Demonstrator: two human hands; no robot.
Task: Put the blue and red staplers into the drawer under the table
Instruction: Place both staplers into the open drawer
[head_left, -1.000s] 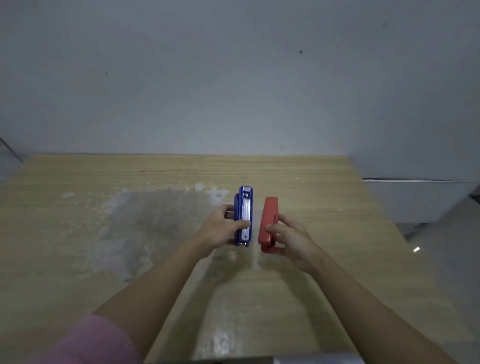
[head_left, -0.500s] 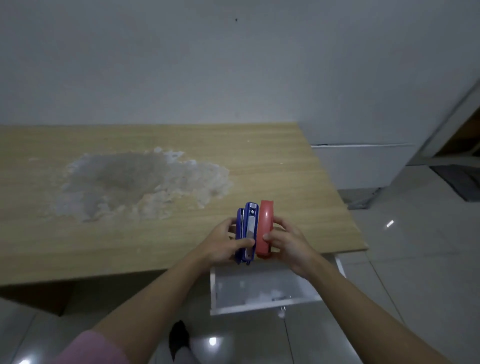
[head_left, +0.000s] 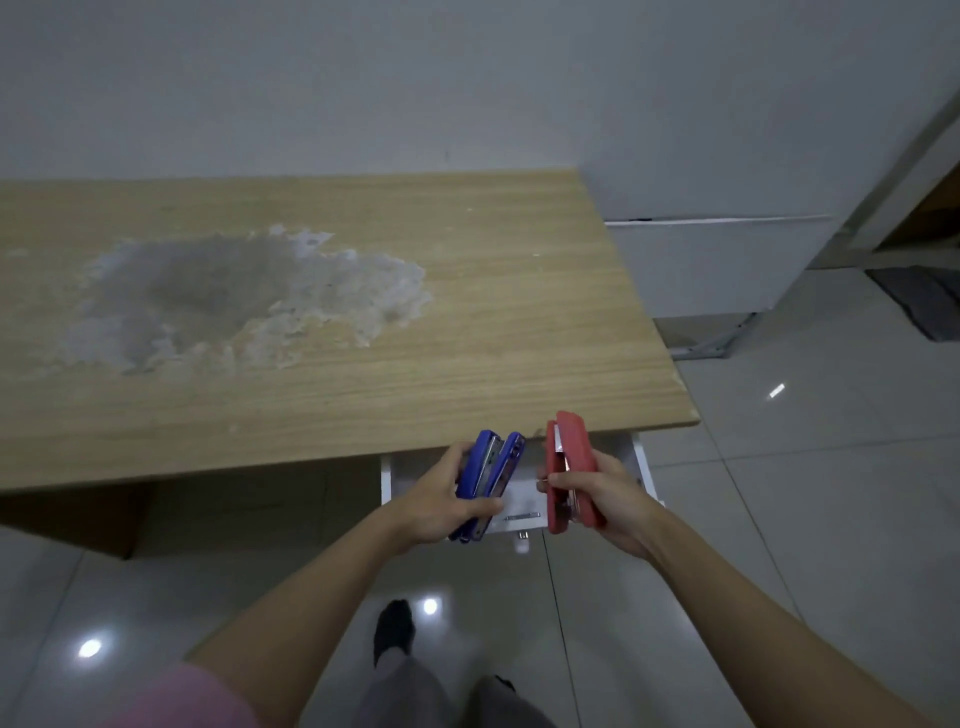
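Observation:
My left hand (head_left: 441, 504) grips the blue stapler (head_left: 491, 475), held upright on its end with the metal underside showing. My right hand (head_left: 605, 496) grips the red stapler (head_left: 571, 462), also on end. Both staplers hang in the air over the open white drawer (head_left: 387, 478), which is pulled out from under the wooden table (head_left: 519, 338) near its right front corner. A gap separates the two staplers. My hands hide most of the drawer's inside; a thin metal piece (head_left: 522, 516) lies on its floor.
A large pale worn patch (head_left: 234, 296) marks the tabletop. A white low cabinet (head_left: 727, 265) stands to the right against the wall. My feet (head_left: 395, 629) stand on the glossy tiled floor below the drawer.
Both hands have carried the staplers off the tabletop, past the front edge and down over the open drawer. The staplers, pressed together half a second ago, are now apart.

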